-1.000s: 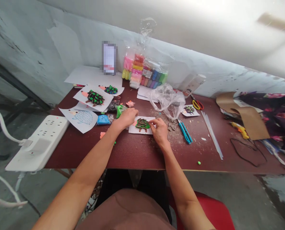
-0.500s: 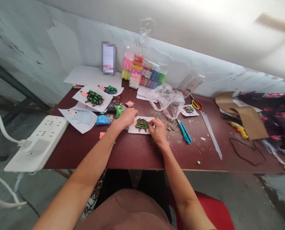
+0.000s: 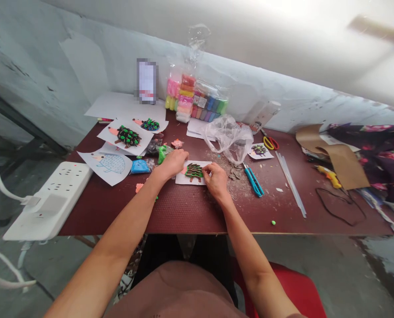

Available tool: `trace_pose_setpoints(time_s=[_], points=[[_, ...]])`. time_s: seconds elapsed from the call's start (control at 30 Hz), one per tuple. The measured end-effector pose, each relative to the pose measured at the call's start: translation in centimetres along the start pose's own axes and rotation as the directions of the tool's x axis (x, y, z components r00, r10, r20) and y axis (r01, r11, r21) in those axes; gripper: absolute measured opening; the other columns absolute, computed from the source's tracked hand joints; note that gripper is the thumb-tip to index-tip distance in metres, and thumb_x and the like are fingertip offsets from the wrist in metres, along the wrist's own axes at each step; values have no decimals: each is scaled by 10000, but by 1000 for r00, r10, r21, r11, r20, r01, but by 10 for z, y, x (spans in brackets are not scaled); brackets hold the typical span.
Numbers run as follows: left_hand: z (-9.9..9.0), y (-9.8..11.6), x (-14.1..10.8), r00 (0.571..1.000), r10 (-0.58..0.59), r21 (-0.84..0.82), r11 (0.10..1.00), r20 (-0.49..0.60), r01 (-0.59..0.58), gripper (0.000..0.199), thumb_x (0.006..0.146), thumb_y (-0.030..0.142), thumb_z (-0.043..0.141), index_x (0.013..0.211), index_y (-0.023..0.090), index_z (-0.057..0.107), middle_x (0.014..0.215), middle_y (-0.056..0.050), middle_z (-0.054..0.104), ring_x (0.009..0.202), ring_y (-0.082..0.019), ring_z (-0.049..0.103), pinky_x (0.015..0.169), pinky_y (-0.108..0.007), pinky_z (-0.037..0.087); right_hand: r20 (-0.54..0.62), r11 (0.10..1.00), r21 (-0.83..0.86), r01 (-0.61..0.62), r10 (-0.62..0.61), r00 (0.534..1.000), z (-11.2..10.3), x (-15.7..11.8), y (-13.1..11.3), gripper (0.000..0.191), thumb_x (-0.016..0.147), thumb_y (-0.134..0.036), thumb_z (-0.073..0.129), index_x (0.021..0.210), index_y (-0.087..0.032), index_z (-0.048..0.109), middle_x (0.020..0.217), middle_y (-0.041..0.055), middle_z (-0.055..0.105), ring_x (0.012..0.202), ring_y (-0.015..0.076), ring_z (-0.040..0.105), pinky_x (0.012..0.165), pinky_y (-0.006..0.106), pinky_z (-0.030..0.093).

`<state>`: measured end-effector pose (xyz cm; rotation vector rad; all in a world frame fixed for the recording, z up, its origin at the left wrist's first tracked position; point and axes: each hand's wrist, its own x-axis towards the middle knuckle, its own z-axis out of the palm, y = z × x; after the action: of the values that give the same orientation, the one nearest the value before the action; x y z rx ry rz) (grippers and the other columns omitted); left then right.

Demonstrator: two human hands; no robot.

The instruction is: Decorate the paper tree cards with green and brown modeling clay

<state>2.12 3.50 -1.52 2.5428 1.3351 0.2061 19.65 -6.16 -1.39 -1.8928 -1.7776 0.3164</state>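
A small white paper card (image 3: 181, 179) lies flat on the table, bearing a hedgehog figure (image 3: 194, 170) with a pink head, green clay body and dark brown spines. My left hand (image 3: 175, 163) is at the card's upper left, fingers curled down by the pink head; what they press or hold is hidden. At the hedgehog's right edge, thumb and fingertips of my right hand (image 3: 217, 180) come together in a pinch, on something too small to make out. Green clay in a bag (image 3: 164, 153) and a blue clay packet (image 3: 140, 166) lie left of my left hand.
Right of the card are loose dark seeds or flakes (image 3: 235, 172), a teal cutter knife (image 3: 253, 180), scissors (image 3: 270, 142), glue sticks (image 3: 291, 185) and a yellow glue gun (image 3: 329, 176). Finished hedgehog cards (image 3: 126, 135) and a power strip (image 3: 51, 198) are leftward. Clay packs (image 3: 197, 99) stand behind.
The whole view has shifted slightly. My right hand stays pinched at the hedgehog's right edge, with a small change in finger position. My left hand keeps its place by the card.
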Motion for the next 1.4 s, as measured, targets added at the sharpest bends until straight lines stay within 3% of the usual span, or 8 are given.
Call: trace_pose_setpoints(time_s=[0.17,0.23,0.37,0.57,0.87,0.97,1.13,1.4], points=[[3,-3,2,1000,-4,0,1000,4,4,267,900,64,520,1042,129,736,1074,-137,736,1012,-231,674,883,-307,510,-61,999,-9,-41,40,997,-14,-3,5,231,908,-215,551,979,-180,768,933,64,717,813,177,641,767,273,446],[4,-3,3,1000,-1,-6,1000,6,1,263,896,60,525,1035,135,736,1071,-129,740,1006,-219,674,881,-295,505,-101,988,-85,-126,117,988,-27,-2,14,242,928,-225,531,954,-177,767,952,81,727,864,195,652,788,281,451],[3,-3,2,1000,-5,-8,1000,8,5,258,906,68,519,1037,133,732,1066,-130,734,1003,-220,672,868,-291,499,-158,847,-330,-417,386,909,-52,2,36,263,966,-299,543,1044,-168,756,1065,142,735,947,243,674,800,316,454],[1,-2,1,1000,-10,-12,1000,21,10,280,909,65,500,1056,124,732,1075,-141,725,1014,-229,668,882,-307,503,-97,757,-441,-483,494,864,-59,8,45,271,984,-333,545,1074,-162,735,1078,156,742,995,265,691,799,323,463],[1,-2,1,1000,-6,-10,1000,20,7,292,902,57,497,1051,135,736,1069,-130,735,1006,-218,673,882,-298,508,-187,831,-335,-445,404,896,-57,4,47,246,950,-257,538,1016,-147,748,936,151,749,865,257,688,734,316,440],[2,-2,1,1000,-4,-17,1000,2,4,284,902,55,501,1037,132,738,1066,-137,732,997,-219,673,887,-306,509,-214,907,-263,-331,279,936,-54,3,45,217,913,-230,564,991,-173,758,968,127,738,871,237,668,746,310,442],[0,-2,1,1000,-2,-16,1000,13,2,266,898,61,525,1039,129,740,1065,-138,730,1001,-220,674,888,-298,506,7,996,-88,-32,33,999,-35,6,24,180,907,-233,600,912,-216,780,927,56,718,851,186,644,776,279,446],[-1,-2,1,1000,-3,-4,1000,19,3,263,913,86,518,1047,128,740,1075,-137,727,1013,-220,669,882,-288,501,123,983,-180,-33,55,991,-21,9,8,154,915,-222,646,981,-223,785,953,49,697,852,178,627,713,264,394]])
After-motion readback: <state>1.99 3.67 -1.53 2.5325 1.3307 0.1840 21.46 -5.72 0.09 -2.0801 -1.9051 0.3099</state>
